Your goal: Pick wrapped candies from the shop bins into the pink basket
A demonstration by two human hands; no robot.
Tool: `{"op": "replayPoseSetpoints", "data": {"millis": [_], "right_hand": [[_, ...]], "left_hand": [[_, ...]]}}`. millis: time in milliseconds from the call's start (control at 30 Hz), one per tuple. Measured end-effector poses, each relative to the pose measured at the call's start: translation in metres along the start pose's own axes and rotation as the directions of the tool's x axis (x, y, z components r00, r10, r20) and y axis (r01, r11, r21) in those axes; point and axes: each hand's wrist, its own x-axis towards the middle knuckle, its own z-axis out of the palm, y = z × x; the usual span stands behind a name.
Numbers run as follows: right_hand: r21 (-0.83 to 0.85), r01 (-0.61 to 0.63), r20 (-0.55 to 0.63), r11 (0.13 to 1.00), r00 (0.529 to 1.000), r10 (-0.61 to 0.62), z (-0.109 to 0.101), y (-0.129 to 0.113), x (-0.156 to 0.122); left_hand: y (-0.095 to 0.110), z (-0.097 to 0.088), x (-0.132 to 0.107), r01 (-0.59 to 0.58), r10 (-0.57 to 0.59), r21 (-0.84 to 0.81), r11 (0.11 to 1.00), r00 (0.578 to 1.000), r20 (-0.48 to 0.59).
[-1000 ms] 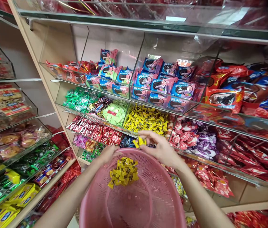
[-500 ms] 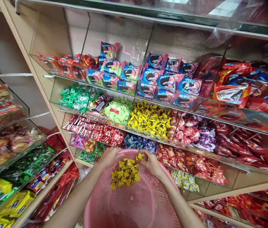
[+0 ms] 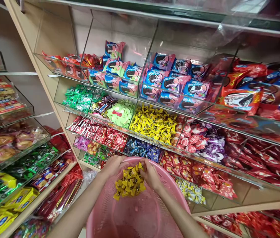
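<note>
A pink plastic basket [image 3: 137, 222] with mesh sides is right in front of me, tilted so I look into it. My left hand [image 3: 113, 166] is closed over its far left rim. A pile of yellow-wrapped candies [image 3: 129, 185] lies inside, against the far wall. My right hand [image 3: 150, 174] reaches into the basket at the right edge of that pile. Its fingers are bent together around a yellow-wrapped candy [image 3: 140, 166], and the fingertips are partly hidden.
Beyond the basket, a clear-fronted bin of yellow-wrapped candies [image 3: 153, 124] sits among bins of green candies [image 3: 79, 97] and red-and-white sweets [image 3: 193, 135]. Packaged cookies [image 3: 163, 77] fill the shelf above. Side shelves with yellow packs [image 3: 22, 200] stand at left.
My right hand has shifted slightly left and down, closer in on the candy pile. The left hand stays on the rim. The view has moved a little.
</note>
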Motion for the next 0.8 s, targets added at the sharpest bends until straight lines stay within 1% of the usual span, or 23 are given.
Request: {"op": "replayPoseSetpoints", "data": {"millis": [100,233,367,500,600,700,800], "right_hand": [[-0.034,0.026,0.055,0.999,0.998,-0.024,-0.005,0.005,-0.003],[-0.077,0.035,0.122,0.996,0.992,-0.025,-0.01,0.013,-0.011],[-0.098,0.044,0.121,0.994,0.992,-0.032,-0.018,0.017,-0.015],[-0.145,0.076,0.126,0.986,0.99,-0.058,-0.025,0.017,-0.012],[-0.201,0.05,0.151,0.978,0.988,-0.019,-0.023,0.018,-0.012],[-0.277,-0.002,0.142,0.961,0.989,0.042,-0.019,0.02,-0.013],[-0.333,0.012,0.152,0.943,0.988,0.041,-0.02,0.016,-0.013]], "left_hand": [[0.011,0.005,-0.004,0.036,-0.036,-0.006,0.999,0.999,0.002],[0.019,0.019,-0.014,0.068,-0.068,-0.042,0.997,0.998,0.004],[0.02,0.03,-0.018,0.093,-0.091,-0.072,0.993,0.996,0.025],[0.016,0.028,-0.013,0.067,-0.067,-0.06,0.996,0.998,-0.009],[0.012,0.025,-0.008,0.054,-0.054,-0.028,0.998,0.999,0.003],[0.006,0.025,-0.005,0.027,-0.027,-0.006,1.0,1.0,0.0],[0.002,0.024,-0.003,0.007,-0.007,-0.002,1.0,1.0,-0.009]]}}
